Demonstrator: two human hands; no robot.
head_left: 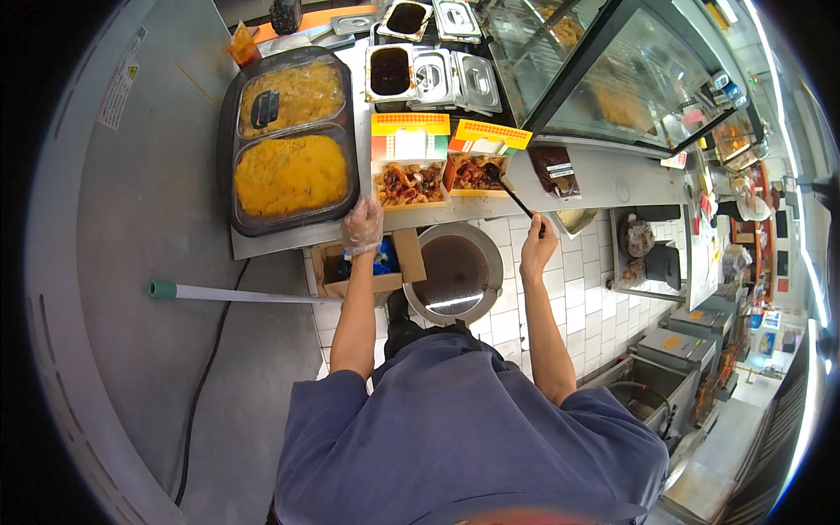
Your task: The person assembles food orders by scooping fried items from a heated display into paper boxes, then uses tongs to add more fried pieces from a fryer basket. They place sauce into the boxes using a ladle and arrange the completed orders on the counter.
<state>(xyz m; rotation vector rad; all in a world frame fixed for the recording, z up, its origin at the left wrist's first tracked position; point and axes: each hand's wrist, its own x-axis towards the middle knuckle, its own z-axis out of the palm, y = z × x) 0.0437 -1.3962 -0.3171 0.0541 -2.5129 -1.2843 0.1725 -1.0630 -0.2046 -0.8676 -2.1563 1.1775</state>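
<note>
Two open takeaway boxes stand side by side near the counter's front edge, their yellow-and-orange lids raised: a left box (410, 125) and a right box (492, 134). Both hold glazed, reddish-brown fried pieces. My right hand (539, 249), bare, is closed round the handle end of a black spoon (514, 194). The spoon's bowl rests over the food in the right box. My left hand (362, 227), in a clear plastic glove, is at the counter edge between the left box and a black tray (229, 149); its fingers reach forward and appear to hold nothing.
Yellow crumbly food fills the tray's two compartments. Behind the boxes stand metal sauce containers (391, 72) and lids. A dark sauce pouch (553, 171) lies right. Below are a cardboard box (409, 255) and a large pot of brown liquid (451, 271). A glass display case (612, 79) borders the counter.
</note>
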